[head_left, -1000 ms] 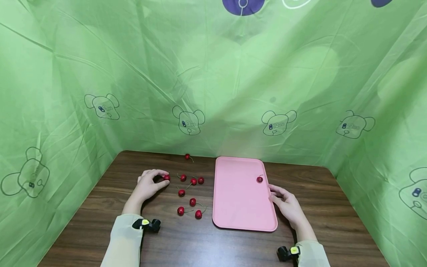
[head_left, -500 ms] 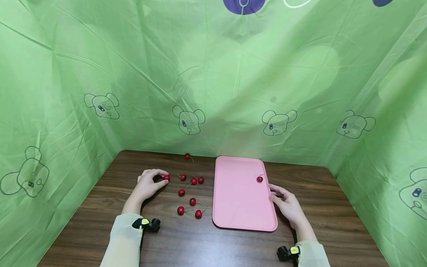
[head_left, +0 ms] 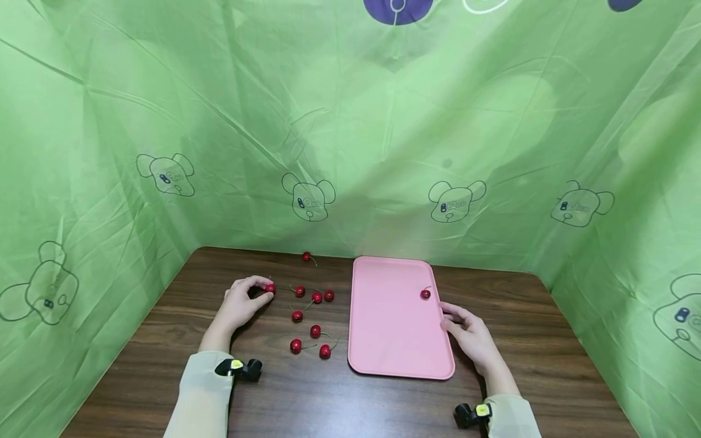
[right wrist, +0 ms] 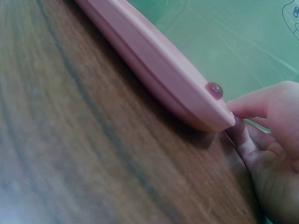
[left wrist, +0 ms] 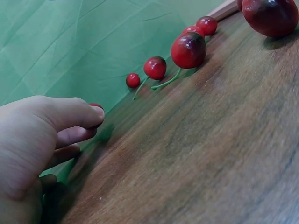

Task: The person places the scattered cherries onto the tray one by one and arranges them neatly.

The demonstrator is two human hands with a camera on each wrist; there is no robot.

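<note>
My left hand (head_left: pixel 241 304) pinches a red cherry (head_left: pixel 270 288) between thumb and fingertips at the left of the table. In the left wrist view the thumb and fingers mostly hide that cherry. To its right lie several more cherries with green stems, among them a cherry (head_left: pixel 297 316) and a nearer cherry (head_left: pixel 296 346). A pink tray (head_left: pixel 400 328) rests flat on the table. On its right part sits a single cherry (head_left: pixel 425 294). My right hand (head_left: pixel 472 336) grips the tray's right rim, thumb on top and fingers below in the right wrist view.
One cherry (head_left: pixel 306 257) lies at the table's back edge, close to the green cloth (head_left: pixel 383 152) that hangs behind and at both sides. The brown wooden table (head_left: pixel 306 401) extends in front of the tray.
The left hand has shifted slightly left and away from the viewer, with the pinched cherry moving along. The right hand, tray and other cherries have stayed in place.
</note>
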